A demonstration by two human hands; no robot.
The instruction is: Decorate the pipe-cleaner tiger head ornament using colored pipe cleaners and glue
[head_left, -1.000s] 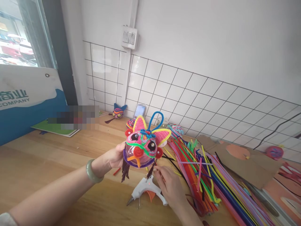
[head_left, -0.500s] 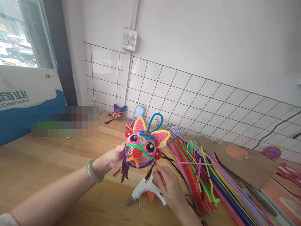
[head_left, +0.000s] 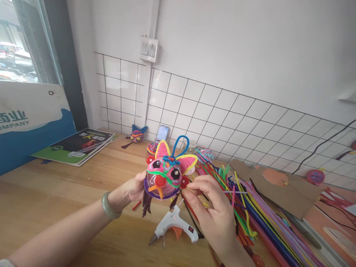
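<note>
My left hand (head_left: 138, 186) is closed around the left side of a pipe-cleaner animal-face ornament (head_left: 165, 171) and holds it up over the table. The ornament has pink ears edged in yellow, black eyes, a blue loop on top, red discs at its sides and dark tassels. Beside its right red disc (head_left: 184, 181) and tassel (head_left: 174, 202), my right hand (head_left: 213, 207) brings thumb and index finger close together. What lies between those fingertips, if anything, is too small to tell. Below the ornament, a white glue gun (head_left: 175, 222) rests on the table, nozzle pointing left.
Bundles of coloured pipe cleaners (head_left: 267, 218) spread across the right side, near a piece of cardboard (head_left: 300, 198). A booklet (head_left: 80, 146) lies at the left. Against the wall grid stand a blue-eared ornament (head_left: 137, 134), a phone (head_left: 162, 133) and a glass jar (head_left: 189, 146).
My right hand has risen from the tassel to beside the right red disc, uncovering the glue gun's handle. The left hand keeps its hold on the ornament. The view has shifted slightly.
</note>
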